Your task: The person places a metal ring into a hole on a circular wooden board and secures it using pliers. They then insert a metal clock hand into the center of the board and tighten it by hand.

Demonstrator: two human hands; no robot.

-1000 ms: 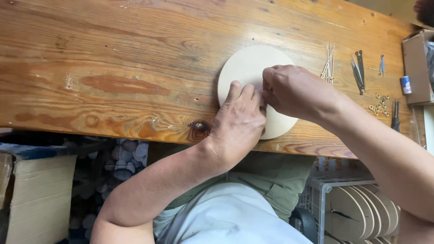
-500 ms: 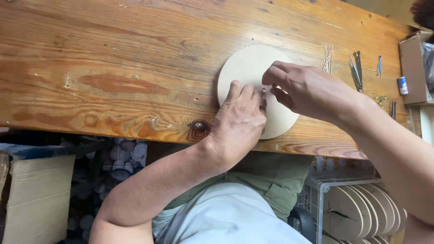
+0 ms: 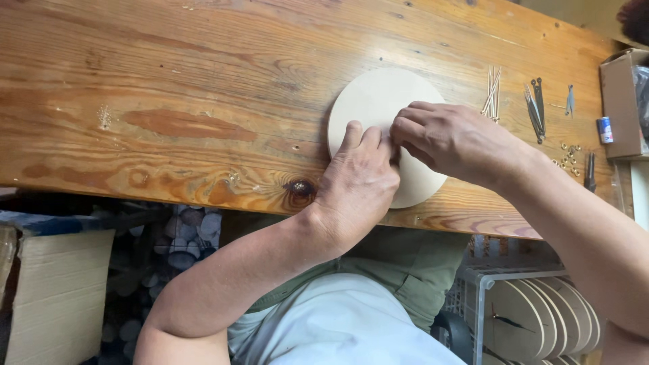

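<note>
- Pressing down at the middle of a pale round wooden disc (image 3: pixel 378 101) is the step judged to be in hand; the disc lies flat on the desk (image 3: pixel 169 101), close to its near edge and toward its right end, with its near rim almost at that edge
- the left hand (image 3: pixel 358 182) is laid on the disc with fingers curled and closed together, the thumb stretched along the face; whether a small part is held beneath the fingertips cannot be told
- the right hand (image 3: pixel 456 142) is bent over the disc's centre, fingers drawn in toward those of the left hand as if pinching; what is pinched is hidden
- a steady hold on the disc and a fine, centred placement are judged to be called for next
- thin metal pins (image 3: pixel 492 88), dark flat pieces (image 3: pixel 535 108) and small brass bits (image 3: pixel 566 154) lie toward the desk's right end
- compared with the earlier frames, the right hand has been drawn slightly inward; the disc and left hand are unchanged
</note>
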